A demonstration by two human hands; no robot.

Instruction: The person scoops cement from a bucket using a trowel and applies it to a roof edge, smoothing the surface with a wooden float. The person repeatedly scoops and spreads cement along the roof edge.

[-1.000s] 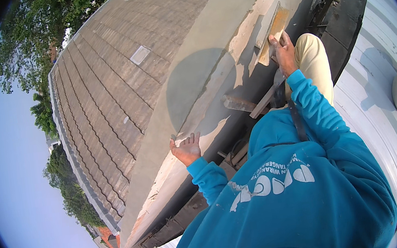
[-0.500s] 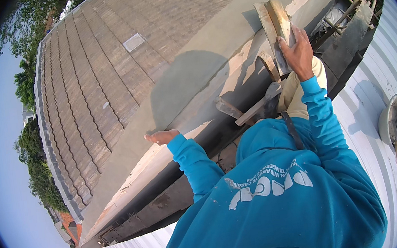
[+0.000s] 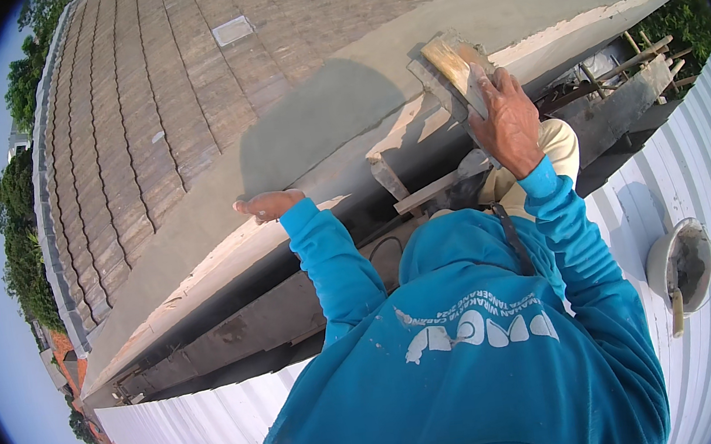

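My right hand is closed around a plastering float with a wooden handle. The float lies against the grey, smooth plastered ledge near its rough lower edge. Farther left, my left hand rests at the outer edge of the same ledge, its visible fingers stretched out and nothing held. A pale, uneven strip runs along the ledge's face below the grey plaster. My head's shadow falls on the plaster between the two hands.
A tiled roof slopes beyond the ledge. White corrugated sheeting lies below me on both sides. On the right stands a bucket of grey mortar with a wooden-handled trowel. Wooden pieces and a dark gap lie under the ledge.
My right hand has tipped the float over from nearly upright and brought it left onto the ledge. My left hand stays at the edge. The whole view has shifted slightly.
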